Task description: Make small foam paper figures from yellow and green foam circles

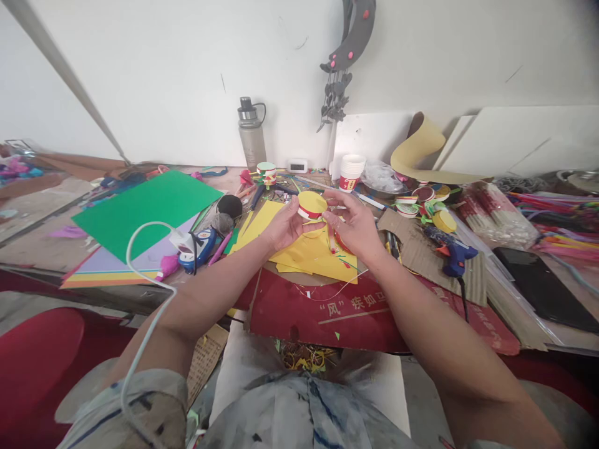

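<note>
Between my hands is a small round paper drum [312,203] with a flat yellow top and a red-and-white side. My left hand [289,228] grips its left edge, thumb at the side and fingers beneath. On the right edge, my right hand [352,223] is closed, with fingertips at the rim. Below them lie yellow paper sheets [299,257], partly hidden by the hands. A similar drum [266,174] with green and red strips stands farther back, left of centre.
A blue glue gun [456,259] rests on cardboard [416,246] at right, near a black phone [545,287]. Green paper [150,209] lies left. A bottle [253,134] and paper cups [352,171] stand by the wall. A white cable [127,274] crosses my left arm.
</note>
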A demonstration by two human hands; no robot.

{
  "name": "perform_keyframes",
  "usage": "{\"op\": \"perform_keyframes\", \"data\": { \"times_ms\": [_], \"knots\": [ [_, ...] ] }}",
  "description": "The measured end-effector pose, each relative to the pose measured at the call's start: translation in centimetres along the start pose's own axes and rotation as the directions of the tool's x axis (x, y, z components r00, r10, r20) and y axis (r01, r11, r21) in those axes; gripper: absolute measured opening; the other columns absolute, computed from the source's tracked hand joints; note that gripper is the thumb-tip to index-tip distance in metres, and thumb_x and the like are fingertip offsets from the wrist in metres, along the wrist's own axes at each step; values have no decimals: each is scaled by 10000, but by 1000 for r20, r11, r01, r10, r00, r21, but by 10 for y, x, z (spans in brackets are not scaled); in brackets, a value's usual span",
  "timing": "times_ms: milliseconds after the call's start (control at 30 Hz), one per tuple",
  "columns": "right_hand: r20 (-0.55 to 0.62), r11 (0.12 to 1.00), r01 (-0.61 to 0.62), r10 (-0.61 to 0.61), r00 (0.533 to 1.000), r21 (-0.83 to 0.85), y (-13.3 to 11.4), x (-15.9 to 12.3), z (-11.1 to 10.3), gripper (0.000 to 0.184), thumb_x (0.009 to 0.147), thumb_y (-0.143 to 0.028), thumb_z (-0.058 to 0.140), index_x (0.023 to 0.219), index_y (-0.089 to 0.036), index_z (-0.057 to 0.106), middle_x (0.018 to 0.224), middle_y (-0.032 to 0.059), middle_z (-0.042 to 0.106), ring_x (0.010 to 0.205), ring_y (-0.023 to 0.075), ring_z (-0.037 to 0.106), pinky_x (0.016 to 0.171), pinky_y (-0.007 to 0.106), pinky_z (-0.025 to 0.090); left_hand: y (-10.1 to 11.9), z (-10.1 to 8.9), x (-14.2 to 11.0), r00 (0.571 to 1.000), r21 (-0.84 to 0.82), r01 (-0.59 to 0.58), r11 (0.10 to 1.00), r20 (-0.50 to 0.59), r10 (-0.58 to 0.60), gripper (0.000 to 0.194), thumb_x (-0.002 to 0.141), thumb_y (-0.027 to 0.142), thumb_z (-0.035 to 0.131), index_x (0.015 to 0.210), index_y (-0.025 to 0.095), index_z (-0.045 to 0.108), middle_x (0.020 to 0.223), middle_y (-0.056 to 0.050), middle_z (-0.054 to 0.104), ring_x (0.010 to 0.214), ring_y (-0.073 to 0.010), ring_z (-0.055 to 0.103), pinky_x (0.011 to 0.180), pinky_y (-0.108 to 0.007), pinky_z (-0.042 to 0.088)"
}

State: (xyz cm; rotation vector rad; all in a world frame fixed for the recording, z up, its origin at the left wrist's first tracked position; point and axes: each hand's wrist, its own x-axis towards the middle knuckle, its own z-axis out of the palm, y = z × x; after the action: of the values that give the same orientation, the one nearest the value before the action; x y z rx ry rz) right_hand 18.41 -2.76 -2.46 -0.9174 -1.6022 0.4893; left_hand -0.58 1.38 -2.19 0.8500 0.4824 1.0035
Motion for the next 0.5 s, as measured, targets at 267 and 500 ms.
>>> {"op": "perform_keyframes", "data": {
  "times_ms": [267,500],
  "knots": [
    [54,998,10,-7,999,-59,-2,-1,0,561,939,-576,803,1418,-300,707,1453,120,727,1244,307,722,993,529,667,-1,-6,-2,986,88,-138,987,110,128,743,689,568,1025,1292,245,735,1361,-80,769,1181,-257,768,1052,-446,668],
    [77,988,63,-52,996,-139,-3,0,1,580,915,-524,850,1436,-327,688,1476,117,699,1274,327,704,992,559,659,-6,-15,5,950,256,-271,928,227,214,818,664,505,1049,1381,332,695,1557,-74,631,1266,-260,692,953,-338,651]
  ]
}}
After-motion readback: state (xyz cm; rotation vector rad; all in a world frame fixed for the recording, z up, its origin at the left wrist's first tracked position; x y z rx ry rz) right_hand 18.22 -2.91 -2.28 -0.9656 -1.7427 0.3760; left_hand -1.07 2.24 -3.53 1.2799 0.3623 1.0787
